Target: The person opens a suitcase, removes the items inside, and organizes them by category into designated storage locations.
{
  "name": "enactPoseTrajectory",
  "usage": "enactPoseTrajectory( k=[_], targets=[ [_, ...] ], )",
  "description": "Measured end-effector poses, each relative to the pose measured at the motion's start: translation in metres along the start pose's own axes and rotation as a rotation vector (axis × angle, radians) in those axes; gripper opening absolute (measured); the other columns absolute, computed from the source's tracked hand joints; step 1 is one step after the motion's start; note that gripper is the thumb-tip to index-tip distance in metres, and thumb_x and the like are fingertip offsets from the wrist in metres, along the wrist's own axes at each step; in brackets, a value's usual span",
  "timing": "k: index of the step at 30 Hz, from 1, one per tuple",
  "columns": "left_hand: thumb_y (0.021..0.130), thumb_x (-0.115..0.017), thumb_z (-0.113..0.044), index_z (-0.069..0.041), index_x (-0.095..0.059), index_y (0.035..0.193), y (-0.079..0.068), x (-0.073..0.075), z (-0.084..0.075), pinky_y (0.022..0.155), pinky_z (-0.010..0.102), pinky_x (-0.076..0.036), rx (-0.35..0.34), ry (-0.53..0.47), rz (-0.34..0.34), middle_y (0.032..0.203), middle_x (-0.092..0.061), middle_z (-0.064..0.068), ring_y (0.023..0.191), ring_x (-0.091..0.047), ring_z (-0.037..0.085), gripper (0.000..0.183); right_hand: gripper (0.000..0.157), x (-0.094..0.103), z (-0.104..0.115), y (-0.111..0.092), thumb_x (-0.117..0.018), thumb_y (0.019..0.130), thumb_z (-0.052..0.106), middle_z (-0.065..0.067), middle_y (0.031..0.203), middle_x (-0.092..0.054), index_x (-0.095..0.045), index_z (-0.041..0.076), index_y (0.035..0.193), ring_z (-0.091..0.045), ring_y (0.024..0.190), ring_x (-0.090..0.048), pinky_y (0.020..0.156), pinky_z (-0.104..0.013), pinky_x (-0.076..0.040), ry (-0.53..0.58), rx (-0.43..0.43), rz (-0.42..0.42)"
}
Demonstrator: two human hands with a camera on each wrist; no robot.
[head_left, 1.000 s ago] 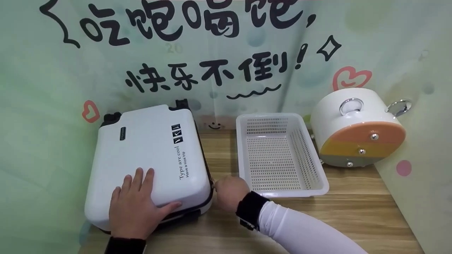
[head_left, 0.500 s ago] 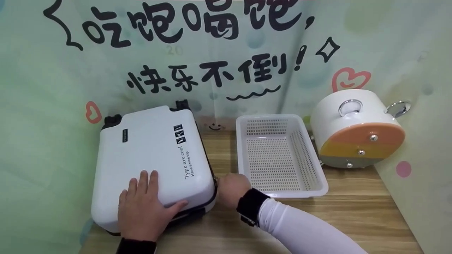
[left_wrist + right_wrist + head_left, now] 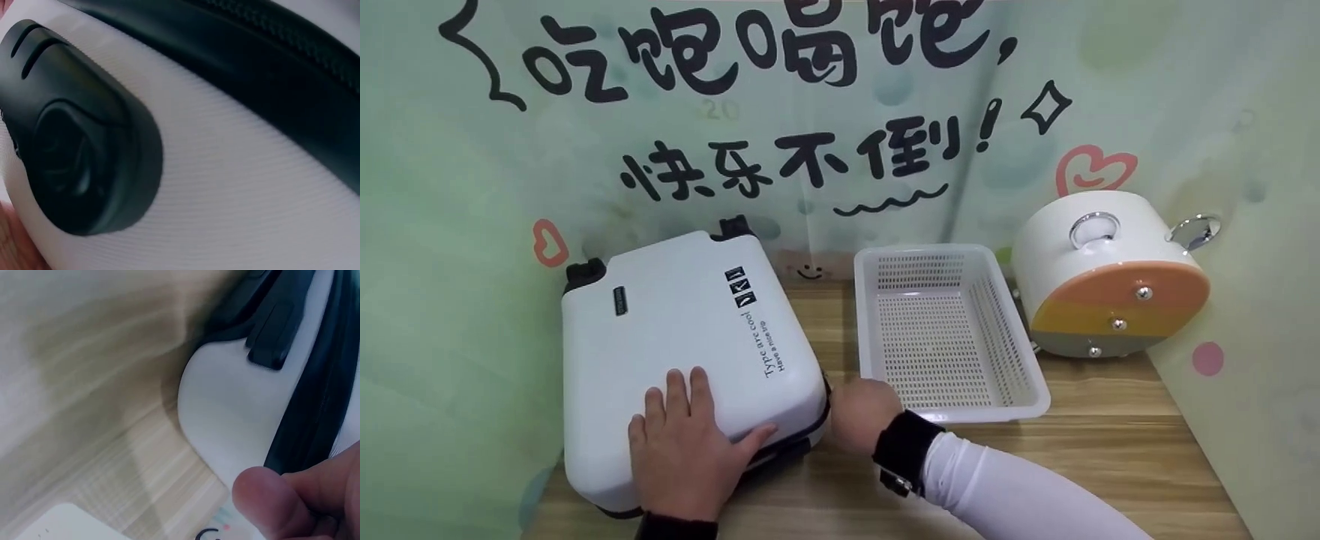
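Observation:
A small white suitcase (image 3: 675,322) with black trim lies flat, its near end angled to the right. My left hand (image 3: 682,446) rests on the lid near the front edge, fingers straight, thumb over the rim. At the near right corner my right hand (image 3: 864,416) is curled against the black zipper band (image 3: 315,405). In the right wrist view, its thumb (image 3: 264,498) and forefinger pinch together at that band; the zipper pull itself is hidden by them. The left wrist view shows a black fitting (image 3: 84,140) on the suitcase side.
A white plastic basket (image 3: 1031,405) with slotted walls stands just right of my right hand. Beyond it, a white drum-shaped case (image 3: 1095,217) has a striped front and metal rings. The wooden table (image 3: 1080,457) meets a printed curtain (image 3: 810,90) behind.
The suitcase has turned a little, its near end swinging right, and my left hand has moved right with it. My right hand stays at the corner, shifted slightly right.

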State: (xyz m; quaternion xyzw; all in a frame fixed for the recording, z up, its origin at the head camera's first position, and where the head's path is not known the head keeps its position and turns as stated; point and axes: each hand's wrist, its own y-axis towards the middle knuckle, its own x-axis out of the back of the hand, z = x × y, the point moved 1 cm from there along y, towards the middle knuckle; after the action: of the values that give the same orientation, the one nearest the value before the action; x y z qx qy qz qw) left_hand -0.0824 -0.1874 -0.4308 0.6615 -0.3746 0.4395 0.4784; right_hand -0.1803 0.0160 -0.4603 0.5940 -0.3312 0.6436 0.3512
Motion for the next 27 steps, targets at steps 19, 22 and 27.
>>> enactPoseTrajectory(
  k=[19, 22, 27],
  targets=[
    [0.062, -0.066, -0.100, -0.008, -0.038, 0.164, 0.004, 0.027, 0.088, 0.104, 0.086, -0.026, -0.041, -0.081, 0.229, 0.166, -0.025, 0.035, 0.145, -0.017, 0.068, 0.140, 0.031, -0.001, 0.005, -0.002, -0.068, 0.091, 0.019, -0.002, 0.058, -0.054, -0.055, 0.012, 0.064, -0.020, 0.052, -0.055, 0.046, -0.039, -0.053, 0.024, 0.009, 0.052],
    [0.064, -0.063, -0.100, -0.004, -0.046, 0.159, -0.001, 0.021, 0.095, 0.099, 0.078, -0.042, -0.077, -0.099, 0.117, 0.162, -0.036, 0.034, 0.140, -0.024, 0.069, 0.135, 0.028, -0.001, 0.004, 0.000, -0.070, 0.088, 0.015, -0.003, 0.059, -0.054, -0.055, 0.012, 0.064, -0.020, 0.052, -0.055, 0.048, -0.040, -0.054, 0.035, 0.006, 0.042],
    [0.065, -0.065, -0.099, 0.000, -0.053, 0.152, -0.007, 0.012, 0.087, 0.100, 0.078, -0.041, -0.042, -0.087, -0.001, 0.157, -0.045, 0.033, 0.135, -0.033, 0.069, 0.132, 0.028, 0.001, 0.001, 0.006, -0.073, 0.085, 0.013, -0.003, 0.061, -0.054, -0.054, 0.012, 0.064, -0.021, 0.055, -0.056, 0.049, -0.040, -0.055, 0.051, -0.002, 0.027]
  ],
)
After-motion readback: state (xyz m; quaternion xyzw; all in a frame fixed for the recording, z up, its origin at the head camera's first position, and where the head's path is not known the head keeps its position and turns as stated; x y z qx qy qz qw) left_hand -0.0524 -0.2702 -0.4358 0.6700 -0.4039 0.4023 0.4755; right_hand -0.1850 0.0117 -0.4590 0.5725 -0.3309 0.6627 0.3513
